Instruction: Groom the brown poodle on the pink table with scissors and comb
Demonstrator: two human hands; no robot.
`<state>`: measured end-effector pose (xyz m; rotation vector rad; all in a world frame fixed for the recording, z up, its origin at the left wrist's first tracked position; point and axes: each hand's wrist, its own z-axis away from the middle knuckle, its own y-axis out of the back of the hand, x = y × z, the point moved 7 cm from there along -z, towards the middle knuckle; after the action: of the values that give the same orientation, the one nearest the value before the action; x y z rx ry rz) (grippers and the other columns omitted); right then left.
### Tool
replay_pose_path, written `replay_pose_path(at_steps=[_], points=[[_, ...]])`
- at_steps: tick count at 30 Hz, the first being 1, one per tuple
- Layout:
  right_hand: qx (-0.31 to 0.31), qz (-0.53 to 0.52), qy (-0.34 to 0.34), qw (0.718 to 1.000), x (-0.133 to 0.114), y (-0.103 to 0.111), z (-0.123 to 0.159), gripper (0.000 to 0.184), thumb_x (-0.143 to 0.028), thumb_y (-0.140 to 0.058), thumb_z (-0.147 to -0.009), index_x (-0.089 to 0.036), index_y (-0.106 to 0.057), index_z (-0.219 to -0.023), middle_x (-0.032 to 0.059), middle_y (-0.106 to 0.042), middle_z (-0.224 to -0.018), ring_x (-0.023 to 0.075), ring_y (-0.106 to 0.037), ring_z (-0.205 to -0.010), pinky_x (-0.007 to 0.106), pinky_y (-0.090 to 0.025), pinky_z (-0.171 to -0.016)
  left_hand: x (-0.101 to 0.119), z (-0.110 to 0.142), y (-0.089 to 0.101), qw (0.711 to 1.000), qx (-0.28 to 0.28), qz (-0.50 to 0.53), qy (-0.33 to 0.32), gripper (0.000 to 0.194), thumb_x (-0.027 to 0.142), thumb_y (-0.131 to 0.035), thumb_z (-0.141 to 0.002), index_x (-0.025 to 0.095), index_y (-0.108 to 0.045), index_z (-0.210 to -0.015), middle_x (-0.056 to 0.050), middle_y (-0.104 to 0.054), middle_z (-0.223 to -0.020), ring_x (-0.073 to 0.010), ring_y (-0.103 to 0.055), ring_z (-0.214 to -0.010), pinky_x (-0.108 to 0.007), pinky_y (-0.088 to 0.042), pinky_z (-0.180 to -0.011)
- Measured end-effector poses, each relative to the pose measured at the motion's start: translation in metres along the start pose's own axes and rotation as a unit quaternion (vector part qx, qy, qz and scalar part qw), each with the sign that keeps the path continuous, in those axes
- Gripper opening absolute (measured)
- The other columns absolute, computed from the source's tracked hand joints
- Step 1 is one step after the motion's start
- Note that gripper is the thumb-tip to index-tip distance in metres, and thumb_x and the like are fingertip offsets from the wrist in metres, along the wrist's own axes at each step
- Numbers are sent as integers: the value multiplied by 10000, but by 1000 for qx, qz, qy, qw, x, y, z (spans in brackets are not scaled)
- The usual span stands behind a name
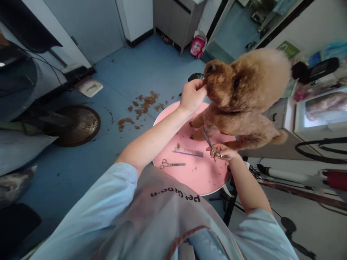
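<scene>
A curly brown dog stands on a round pink table, its muzzle turned to the left. My left hand is closed at the dog's muzzle, fingers bent against the fur by its chin. Low by the dog's front legs, my right hand holds a pair of scissors, fingers at the handles and blades pointing up and left toward the chest. Between my arms a metal comb with a purple edge lies on the table. Nearer me rests a second pair of scissors.
Brown fur clippings are scattered over the blue floor. A round metal base stands at left. To the right are a cluttered counter and a hose-like white tube. A pink package sits by the cabinet.
</scene>
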<state>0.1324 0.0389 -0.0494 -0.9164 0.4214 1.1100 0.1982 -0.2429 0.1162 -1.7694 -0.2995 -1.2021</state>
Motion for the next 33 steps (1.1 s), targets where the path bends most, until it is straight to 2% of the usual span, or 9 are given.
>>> replay_pose_path(at_steps=[3, 6, 10, 15, 19, 24, 28, 33], points=[[-16, 3, -6, 1000, 2, -3, -2, 522, -274, -733, -615, -90, -603, -1085, 80, -659, -796, 151, -622, -644, 268, -514, -583, 0, -1, 2, 1000, 0, -6, -4, 306, 150, -668, -754, 114, -458, -534, 32, -394, -572, -64, -458, -652, -193, -374, -648], [5, -13, -2, 1000, 1, -2, -4, 506, -347, -714, -640, -88, -609, -1061, 105, -657, -838, 180, -632, -713, 309, -527, -630, -2, -3, 4, 1000, -3, 2, -14, 288, 122, -671, -741, 114, -463, -542, 29, -395, -578, -72, -473, -674, -199, -380, -660], [3, 24, -32, 999, 5, -4, -6, 480, -223, -734, -620, -100, -608, -1067, 75, -663, -793, 129, -611, -606, 238, -495, -563, -1, -2, 3, 999, -23, -8, -33, 274, 116, -657, -748, 111, -466, -551, 28, -396, -583, -76, -483, -700, -202, -391, -680], [13, 1, -11, 1000, 3, -1, -7, 490, -324, -704, -661, -98, -608, -1084, 105, -662, -872, 170, -641, -714, 302, -528, -655, 1, 1, 2, 999, -22, -10, -25, 299, 108, -649, -752, 109, -442, -536, 30, -377, -571, -67, -469, -676, -200, -390, -677], [-6, 37, -37, 999, 6, -2, -8, 492, -193, -735, -626, -97, -607, -1090, 81, -672, -816, 127, -624, -615, 226, -493, -566, 2, 1, 2, 999, -22, -14, -29, 284, 106, -648, -749, 116, -448, -547, 30, -385, -576, -74, -471, -691, -203, -395, -687], [-12, -4, -31, 999, 3, -1, -7, 509, -331, -712, -671, -91, -605, -1106, 110, -669, -888, 174, -652, -735, 307, -536, -675, 2, 0, 3, 999, -22, -4, -23, 263, 87, -634, -753, 118, -456, -562, 26, -402, -592, -80, -471, -709, -206, -388, -693], [-17, 34, -58, 998, 8, 2, -7, 496, -167, -729, -635, -93, -607, -1111, 82, -676, -830, 121, -632, -622, 220, -513, -579, 3, 1, 2, 1000, -25, 0, -7, 269, 85, -629, -757, 120, -446, -563, 28, -397, -589, -73, -458, -686, -200, -367, -667], [-18, 8, -47, 999, 11, -1, -11, 481, -211, -721, -659, -94, -605, -1111, 94, -680, -877, 145, -657, -718, 257, -544, -661, 3, 3, 1, 999, -29, -34, 14, 284, 134, -625, -775, 133, -429, -569, 36, -370, -565, -62, -417, -626, -198, -326, -604]])
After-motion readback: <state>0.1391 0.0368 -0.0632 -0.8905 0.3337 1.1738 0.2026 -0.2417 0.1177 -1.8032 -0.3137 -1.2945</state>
